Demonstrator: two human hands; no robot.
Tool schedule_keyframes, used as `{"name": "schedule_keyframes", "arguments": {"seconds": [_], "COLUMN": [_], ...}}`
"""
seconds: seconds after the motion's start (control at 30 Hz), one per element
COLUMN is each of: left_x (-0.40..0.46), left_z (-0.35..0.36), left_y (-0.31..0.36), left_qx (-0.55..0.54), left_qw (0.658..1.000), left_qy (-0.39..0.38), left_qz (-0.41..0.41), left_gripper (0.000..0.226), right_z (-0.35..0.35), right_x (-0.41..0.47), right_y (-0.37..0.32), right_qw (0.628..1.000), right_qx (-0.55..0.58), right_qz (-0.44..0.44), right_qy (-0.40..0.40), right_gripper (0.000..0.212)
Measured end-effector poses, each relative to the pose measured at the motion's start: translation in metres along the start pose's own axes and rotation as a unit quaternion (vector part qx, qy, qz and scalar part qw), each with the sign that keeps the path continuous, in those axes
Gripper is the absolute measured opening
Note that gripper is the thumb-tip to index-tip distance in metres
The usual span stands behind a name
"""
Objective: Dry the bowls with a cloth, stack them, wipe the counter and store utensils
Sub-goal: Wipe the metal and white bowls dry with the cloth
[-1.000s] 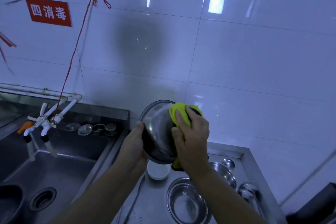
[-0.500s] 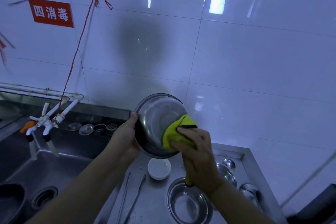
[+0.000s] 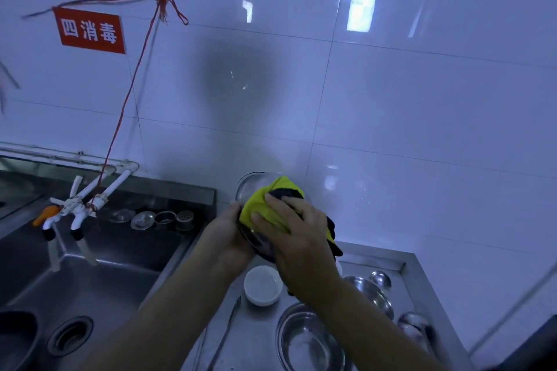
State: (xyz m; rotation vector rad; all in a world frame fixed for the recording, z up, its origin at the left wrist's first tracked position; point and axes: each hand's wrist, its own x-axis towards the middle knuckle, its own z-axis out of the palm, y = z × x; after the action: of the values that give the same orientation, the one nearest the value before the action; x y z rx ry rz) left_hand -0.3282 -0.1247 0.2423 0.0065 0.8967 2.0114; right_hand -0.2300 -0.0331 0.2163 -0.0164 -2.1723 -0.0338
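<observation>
From the head view, the task looks early: 1 steel bowl (image 3: 256, 187) is being dried in the air, while below the hands 2 more steel bowls (image 3: 307, 337) and a white bowl (image 3: 261, 285) sit unstacked on the counter (image 3: 256, 340), with tongs (image 3: 224, 334) not yet stored. The left hand (image 3: 229, 232) grips the bowl's near rim. The right hand (image 3: 297, 227), fingers spread, presses the yellow cloth (image 3: 265, 205) against it.

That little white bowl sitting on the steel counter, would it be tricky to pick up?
Probably not. The small white round bowl sits upright on the flat steel counter, so it looks unlikely to tip or roll. It appears ceramic, so likely rigid but breakable if dropped. Its glossy surface may be slippery if wet.
</observation>
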Motion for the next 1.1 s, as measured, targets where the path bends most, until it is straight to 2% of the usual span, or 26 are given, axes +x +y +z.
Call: {"name": "schedule_keyframes", "arguments": {"seconds": [0.13, 0.27, 0.43, 0.6, 0.73, 0.8, 0.87, 1.0, 1.03, 1.1], "left_x": [0.003, 0.005, 0.004, 0.002, 0.005, 0.007, 0.008, 0.011, 0.014, 0.017], "left_z": [0.0, -0.006, -0.006, -0.012, -0.022, -0.029, -0.036, -0.044, -0.045, -0.046], "left_y": [0.001, -0.01, -0.009, -0.01, -0.014, -0.016, -0.016, -0.013, -0.013, -0.012], "left_qx": [-0.061, -0.039, -0.064, -0.093, -0.11, -0.078, -0.039, 0.082, 0.126, 0.213], "left_qw": [0.998, 0.999, 0.998, 0.995, 0.994, 0.997, 0.999, 0.993, 0.986, 0.967], "left_qy": [0.011, 0.01, 0.023, 0.014, 0.004, -0.011, -0.018, -0.009, -0.001, 0.008], "left_qz": [0.012, -0.002, 0.01, 0.017, 0.009, 0.011, 0.023, 0.087, 0.106, 0.142], "left_gripper": [0.044, 0.043, 0.038, 0.044, 0.042, 0.042, 0.041, 0.032, 0.029, 0.023], "right_z": [0.011, 0.015, 0.01, 0.009, 0.014, 0.014, 0.014, 0.015, 0.017, 0.019], "right_x": [-0.028, -0.027, -0.036, -0.048, -0.053, -0.052, -0.048, -0.032, -0.028, -0.018], "right_y": [0.0, -0.003, 0.003, 0.015, 0.019, 0.022, 0.03, 0.051, 0.056, 0.062], "right_qw": [0.999, 1.0, 0.999, 0.993, 0.964, 0.926, 0.899, 0.864, 0.859, 0.879], "right_qx": [-0.032, -0.025, -0.021, 0.066, 0.175, 0.252, 0.309, 0.358, 0.357, 0.326], "right_qz": [-0.015, 0.016, -0.017, 0.055, 0.156, 0.24, 0.274, 0.347, 0.365, 0.347], "right_qy": [-0.002, 0.008, 0.031, 0.076, 0.127, 0.145, 0.147, 0.069, 0.04, -0.008], "right_gripper": [0.035, 0.036, 0.031, 0.032, 0.029, 0.034, 0.04, 0.037, 0.037, 0.037]}}
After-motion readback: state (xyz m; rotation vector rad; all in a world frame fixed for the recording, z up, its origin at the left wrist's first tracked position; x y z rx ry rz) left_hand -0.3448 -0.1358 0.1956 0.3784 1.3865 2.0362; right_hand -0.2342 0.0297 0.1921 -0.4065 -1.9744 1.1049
